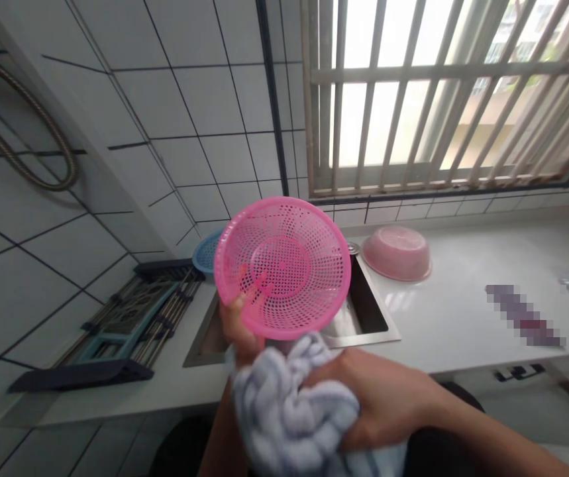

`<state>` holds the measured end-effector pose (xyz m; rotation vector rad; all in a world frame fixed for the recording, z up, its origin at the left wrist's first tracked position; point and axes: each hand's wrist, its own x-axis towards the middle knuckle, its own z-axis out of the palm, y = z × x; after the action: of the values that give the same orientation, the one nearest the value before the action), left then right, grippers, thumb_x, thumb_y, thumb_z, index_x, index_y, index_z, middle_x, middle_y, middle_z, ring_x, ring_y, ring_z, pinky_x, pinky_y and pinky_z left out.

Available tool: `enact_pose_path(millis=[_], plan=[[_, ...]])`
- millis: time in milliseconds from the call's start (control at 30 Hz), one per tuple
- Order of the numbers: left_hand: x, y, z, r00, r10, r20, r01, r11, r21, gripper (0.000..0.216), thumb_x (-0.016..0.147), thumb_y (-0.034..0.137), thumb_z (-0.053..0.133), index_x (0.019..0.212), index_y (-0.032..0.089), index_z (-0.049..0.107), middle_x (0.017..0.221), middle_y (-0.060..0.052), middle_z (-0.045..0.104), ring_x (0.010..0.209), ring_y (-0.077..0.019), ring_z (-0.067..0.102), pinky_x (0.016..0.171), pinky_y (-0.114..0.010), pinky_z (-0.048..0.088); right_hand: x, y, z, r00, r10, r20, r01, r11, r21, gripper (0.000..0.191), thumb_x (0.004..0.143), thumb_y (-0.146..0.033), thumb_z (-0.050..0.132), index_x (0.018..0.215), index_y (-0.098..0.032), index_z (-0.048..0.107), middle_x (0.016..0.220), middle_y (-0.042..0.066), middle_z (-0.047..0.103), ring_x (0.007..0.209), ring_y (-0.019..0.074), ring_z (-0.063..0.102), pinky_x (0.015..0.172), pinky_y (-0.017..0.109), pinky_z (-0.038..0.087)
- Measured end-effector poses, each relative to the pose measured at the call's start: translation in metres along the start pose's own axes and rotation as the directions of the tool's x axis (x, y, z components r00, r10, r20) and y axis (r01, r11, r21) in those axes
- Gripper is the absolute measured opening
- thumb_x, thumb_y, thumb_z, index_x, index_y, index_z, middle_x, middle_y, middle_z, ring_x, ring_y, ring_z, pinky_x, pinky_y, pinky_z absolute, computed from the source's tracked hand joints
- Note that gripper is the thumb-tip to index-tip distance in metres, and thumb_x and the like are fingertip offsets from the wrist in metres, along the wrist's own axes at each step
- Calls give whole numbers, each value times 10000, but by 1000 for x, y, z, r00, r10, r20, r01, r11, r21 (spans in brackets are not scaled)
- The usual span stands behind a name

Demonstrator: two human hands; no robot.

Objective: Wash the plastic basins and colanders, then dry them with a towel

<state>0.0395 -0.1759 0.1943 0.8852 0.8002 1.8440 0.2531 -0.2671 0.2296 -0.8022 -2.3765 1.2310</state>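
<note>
A bright pink plastic colander (283, 265) is held up over the sink, tilted so its perforated inside faces me. My left hand (242, 328) grips its lower left rim, with the fingers showing faintly through the holes behind it. A bunched, pale striped towel (297, 411) is in my right hand (381, 397), just below the colander. The towel covers part of my left wrist. Whether the cloth touches the colander's rim I cannot tell.
Behind the colander is a steel sink (393, 334). A blue basket (206, 253) and a folding dish rack (130, 324) sit left. An upturned pink basin (397, 253) stands right, near a pixelated object (525, 316). A barred window (413, 99) is above the counter (458, 265).
</note>
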Motion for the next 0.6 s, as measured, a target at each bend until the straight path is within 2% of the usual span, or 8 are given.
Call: enact_pose_path(millis=[67,133,200,300,400,500,600], plan=[[3,2,2,999,31,-36,-34,996,-84,599,825,427,613,1407,284,602,1537,-93,573,1343,-368,606,1106,-565,524,-7,2,15,999,12,48,-17,993,113,525,725,-329,824,1235,-284,707,994,-30,764,863,185,699,810,241,505],[4,5,2,1000,-30,0,30,984,-177,603,842,454,605,1420,280,601,1483,-114,622,1346,-369,605,1106,-579,520,-14,11,21,996,81,-29,-73,972,225,812,688,-397,877,1439,-300,583,1041,-13,759,920,210,702,881,276,516],[1,6,-2,991,-112,69,126,963,-240,611,869,502,586,1435,271,597,1428,-123,663,1351,-370,601,1109,-572,524,-19,22,18,983,135,-126,-81,928,364,968,694,-487,889,1544,-282,474,1105,26,751,972,239,701,942,332,524],[-8,3,-7,978,-167,129,194,952,-236,628,879,547,572,1438,262,599,1372,-109,703,1349,-380,604,1100,-542,548,-25,33,6,942,133,-309,36,874,485,865,809,-683,758,1516,-242,525,1279,98,706,1135,294,667,1070,418,482],[-18,-4,-7,983,-135,128,158,969,-191,632,883,537,575,1462,283,578,1377,-82,705,1346,-378,609,1106,-522,555,-31,32,-1,839,131,-527,125,897,423,789,883,-811,571,1389,-210,647,1318,121,687,1232,343,619,1103,438,465],[-22,-9,-2,987,-90,133,113,978,-173,646,863,501,606,1469,280,572,1384,-84,701,1353,-383,604,1122,-526,546,-38,22,-5,731,179,-659,80,936,343,637,936,-737,560,1249,-205,718,1168,95,737,1161,332,650,1015,391,521],[-20,-14,1,989,-83,125,101,984,-147,677,802,392,667,1455,234,580,1375,-112,701,1340,-397,610,1125,-544,544,-45,11,-11,637,197,-745,-5,968,251,479,906,-620,683,1156,-217,746,1047,56,758,1070,297,679,910,320,554]])
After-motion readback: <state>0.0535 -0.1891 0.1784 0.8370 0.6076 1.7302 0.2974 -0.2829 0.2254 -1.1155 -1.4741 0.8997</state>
